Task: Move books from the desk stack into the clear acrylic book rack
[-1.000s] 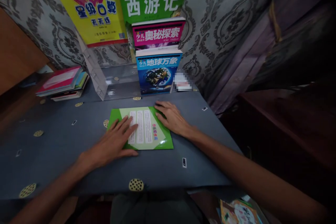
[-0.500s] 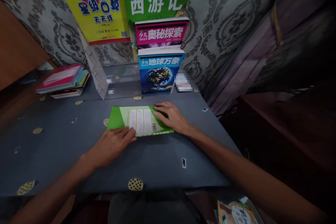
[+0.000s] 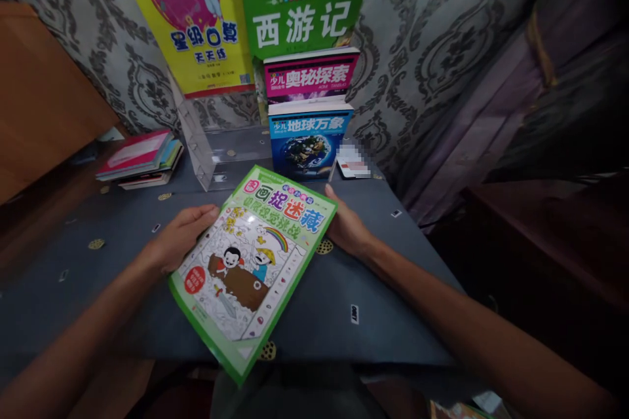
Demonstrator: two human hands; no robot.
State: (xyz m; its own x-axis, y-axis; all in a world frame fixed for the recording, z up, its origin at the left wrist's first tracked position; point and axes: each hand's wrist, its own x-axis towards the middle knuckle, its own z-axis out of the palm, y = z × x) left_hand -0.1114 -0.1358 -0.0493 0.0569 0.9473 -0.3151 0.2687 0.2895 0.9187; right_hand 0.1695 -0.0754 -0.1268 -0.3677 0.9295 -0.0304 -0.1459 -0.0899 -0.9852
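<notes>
A thin green picture book (image 3: pixel 250 262) is tilted in front of me, its cartoon cover facing up and one corner reaching past the table's front edge. My left hand (image 3: pixel 187 232) grips its left edge, thumb on the cover side and the other fingers hidden beneath. At the upper right edge, my right hand (image 3: pixel 346 222) holds the book too, with most of its fingers behind the cover. Just beyond stands a clear acrylic rack (image 3: pixel 196 144), holding a blue book with a globe (image 3: pixel 307 147), a magenta book (image 3: pixel 309 77), a green book (image 3: pixel 299 6) and a yellow workbook (image 3: pixel 196 33).
A stack of books (image 3: pixel 142 154) lies at the back left of the dark patterned tablecloth (image 3: pixel 122 262). Right of the rack is a blurred-out white item (image 3: pixel 354 162). Patterned wallpaper and a curtain (image 3: pixel 472 105) stand behind, and more books (image 3: pixel 462 409) show below the table.
The green book, lying back cover up before, is now raised, turned to its front cover and held at a slant. Both hands have shifted to its edges. My view has tilted slightly.
</notes>
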